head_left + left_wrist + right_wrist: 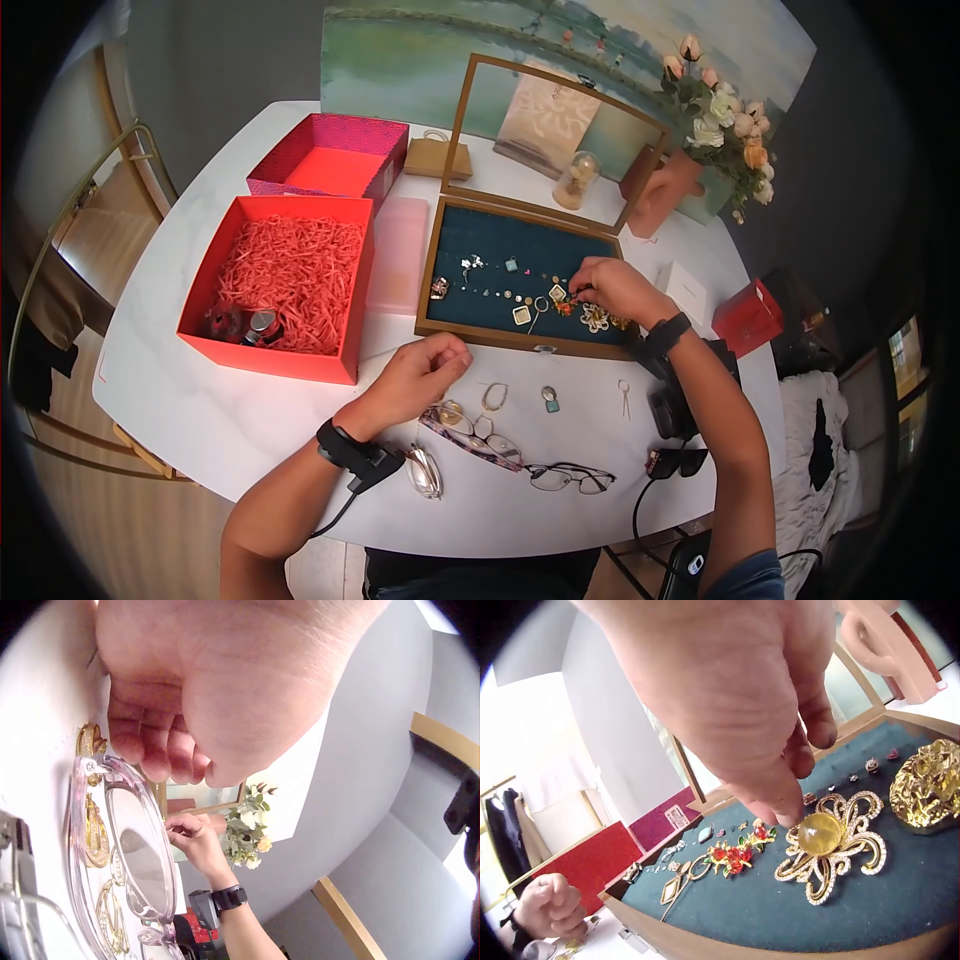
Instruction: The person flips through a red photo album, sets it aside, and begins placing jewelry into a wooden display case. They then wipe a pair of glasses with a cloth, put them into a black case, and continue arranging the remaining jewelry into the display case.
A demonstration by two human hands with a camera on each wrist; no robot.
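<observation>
My right hand (615, 285) reaches over the blue-green lining of an open wooden jewelry box (480, 338), fingers bent and pointing down. In the right wrist view its thumb tip is close over a flower brooch (821, 836) with a yellow centre stone. A red floral brooch (735, 859) lies beside that, and a crumpled-looking gold piece (930, 787) on the other side. I cannot tell whether the right fingertips pinch something small. My left hand (415, 375) lies by the box's near left corner, fingers loosely curled, holding nothing. Clear-framed glasses (139, 847) are nearby.
A red box (270, 365) of shredded paper stands left, its patterned lid (400, 150) behind. Along the front lie a bracelet (494, 397), a blue-stone piece (550, 400), dark-framed glasses (570, 478) and sunglasses (677, 462). Behind the raised glass lid are a glass dome (576, 180) and a flower vase (665, 190).
</observation>
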